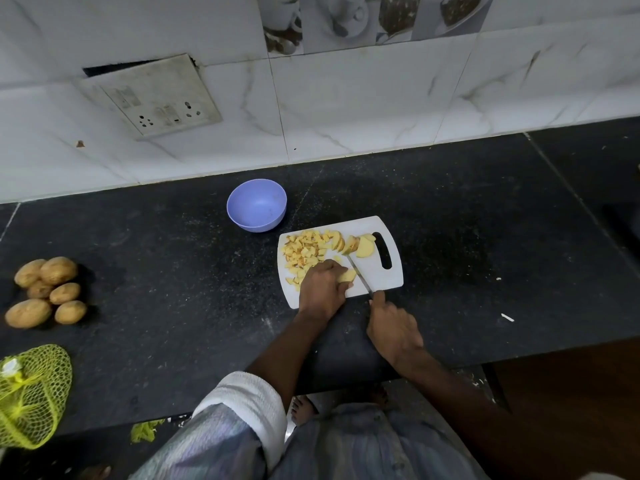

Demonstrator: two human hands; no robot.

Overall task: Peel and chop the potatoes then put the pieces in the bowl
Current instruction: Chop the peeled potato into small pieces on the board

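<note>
A white cutting board [394,278] lies on the black counter, strewn with many small chopped potato pieces [304,252] and a few larger slices [363,249] near its handle slot. My left hand [322,289] grips a potato piece [347,276] at the board's near edge. My right hand [393,329] holds a knife [358,273], its blade lying across the board just right of that piece. A purple bowl [257,205] stands behind the board to the left and looks to have nothing in it.
Several whole unpeeled potatoes [46,291] sit in a heap at the counter's left end. A yellow-green mesh bag [33,393] lies near the front left edge. A tiled wall with a socket plate [152,95] backs the counter.
</note>
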